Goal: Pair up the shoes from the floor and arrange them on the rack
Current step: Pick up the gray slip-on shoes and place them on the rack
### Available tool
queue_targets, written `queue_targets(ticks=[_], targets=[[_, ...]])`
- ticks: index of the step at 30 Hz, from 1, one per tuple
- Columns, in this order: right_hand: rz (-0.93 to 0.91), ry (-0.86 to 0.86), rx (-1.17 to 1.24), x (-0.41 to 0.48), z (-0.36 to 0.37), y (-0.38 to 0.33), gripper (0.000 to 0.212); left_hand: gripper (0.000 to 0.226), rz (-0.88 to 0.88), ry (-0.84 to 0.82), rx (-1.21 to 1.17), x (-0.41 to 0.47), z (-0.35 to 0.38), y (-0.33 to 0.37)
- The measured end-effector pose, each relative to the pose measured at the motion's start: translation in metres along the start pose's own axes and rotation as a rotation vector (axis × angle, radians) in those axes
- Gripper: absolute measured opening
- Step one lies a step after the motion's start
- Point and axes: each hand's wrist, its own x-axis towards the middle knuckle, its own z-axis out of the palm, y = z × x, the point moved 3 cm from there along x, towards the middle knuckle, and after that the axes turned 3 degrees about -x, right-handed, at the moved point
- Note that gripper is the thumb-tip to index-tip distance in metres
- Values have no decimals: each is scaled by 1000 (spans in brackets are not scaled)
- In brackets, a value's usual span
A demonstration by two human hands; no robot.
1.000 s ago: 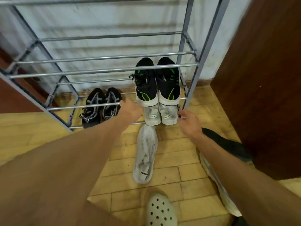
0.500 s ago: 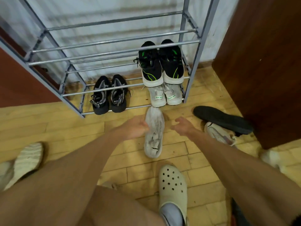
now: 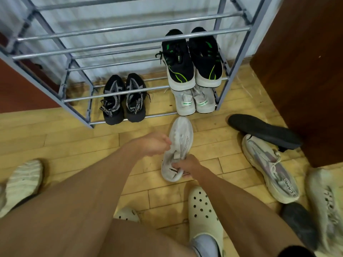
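Observation:
A pale grey sneaker (image 3: 181, 138) lies on the wooden floor just in front of the grey metal rack (image 3: 130, 89), toe toward it. My right hand (image 3: 184, 166) grips its heel opening. My left hand (image 3: 154, 143) holds its left side near the tongue, fingers curled. On the rack's bottom shelf stand a black-and-grey pair (image 3: 123, 98) and a light grey pair (image 3: 194, 101). A black pair with green stripes (image 3: 192, 60) sits on the shelf above.
Loose on the floor at right lie a black shoe sole-up (image 3: 263, 130), a cream-and-grey sneaker (image 3: 271, 167), and a pale sneaker (image 3: 326, 206). Another pale shoe (image 3: 23, 184) lies at far left. I wear cream clogs (image 3: 204, 212). A brown cabinet (image 3: 306, 71) stands right.
Both hands drew back from the rack's bottom shelf and came down onto the pale grey sneaker on the floor. My view tilted downward, showing more floor and loose shoes.

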Motion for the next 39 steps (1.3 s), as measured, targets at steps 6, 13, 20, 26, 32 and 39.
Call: queue_targets(ticks=[6,13,20,26,32,39], targets=[[-69,62,-384,-18,-40,1,10,22,89,80,155,-13,-5,16],[-378,278,-607,-78,-97,-40,24,32,91,82,464,-73,-49,38],[-707,489,-572,-193,-121,-152,27,21,131,179,187,-178,-103,43],[-838,453,-542,-286,-79,-243,38,26,216,373,-72,-248,-136,-7],[-807,286,-463,-329,13,-285,43,20,298,594,-455,-298,-141,-108],[-676,-81,-297,-326,168,-269,52,42,181,641,-939,-306,-110,-255]])
